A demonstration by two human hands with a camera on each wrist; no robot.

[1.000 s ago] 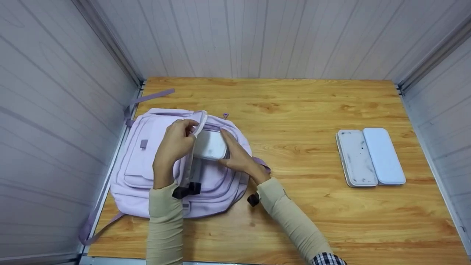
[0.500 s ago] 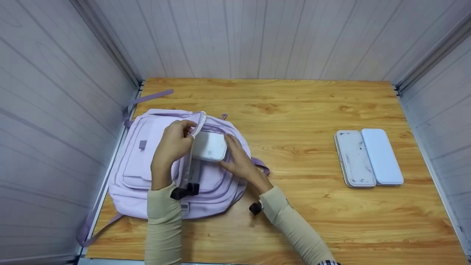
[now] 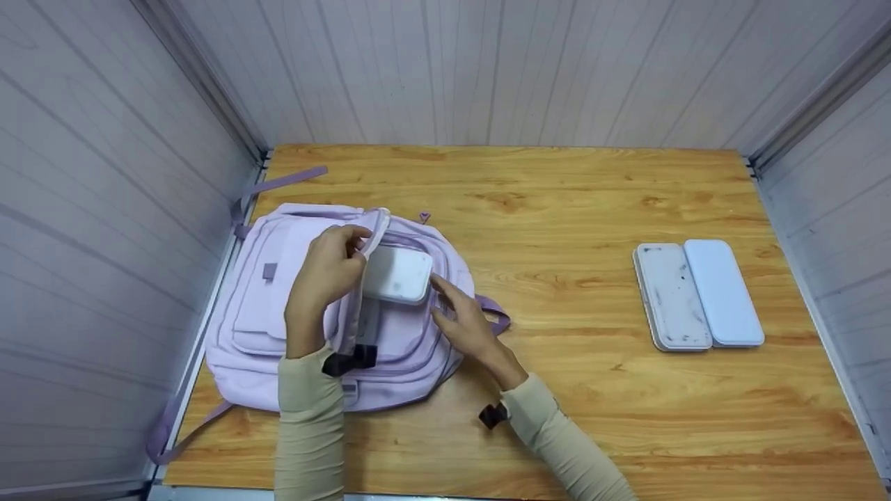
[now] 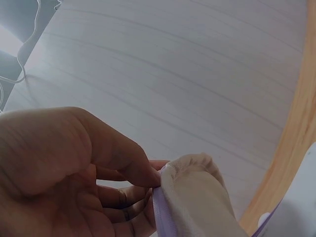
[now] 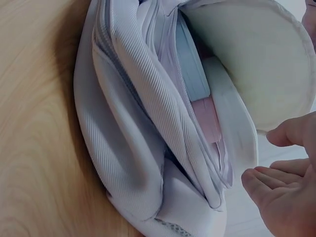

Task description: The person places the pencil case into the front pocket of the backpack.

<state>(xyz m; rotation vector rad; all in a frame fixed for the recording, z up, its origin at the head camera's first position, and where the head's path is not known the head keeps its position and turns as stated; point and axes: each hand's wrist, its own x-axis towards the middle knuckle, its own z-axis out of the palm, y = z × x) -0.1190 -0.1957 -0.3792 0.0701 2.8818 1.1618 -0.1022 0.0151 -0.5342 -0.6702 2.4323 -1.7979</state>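
Note:
A lilac backpack (image 3: 278,306) lies on the table with one compartment unzipped. My left hand (image 3: 327,268) pinches the edge of its flap (image 4: 192,197) between thumb and fingers and holds it up. Out of the opening sticks the end of a white box-like case (image 3: 400,275), its other end hidden behind the flap. My right hand (image 3: 466,323) is just off the case's end, fingers loosely bent and nothing in them. In the right wrist view, a light blue item (image 5: 192,64) and a pink item (image 5: 206,118) sit inside beside the white case.
To the right on the wooden table (image 3: 557,209) lie a white smudged case (image 3: 675,296) and a light blue case (image 3: 724,292), side by side. Purple straps (image 3: 289,181) trail from the bag. Panel walls (image 3: 452,76) close in the back and sides.
My right hand has let go of the white case and drawn back toward the lower right. The left hand keeps its hold on the flap.

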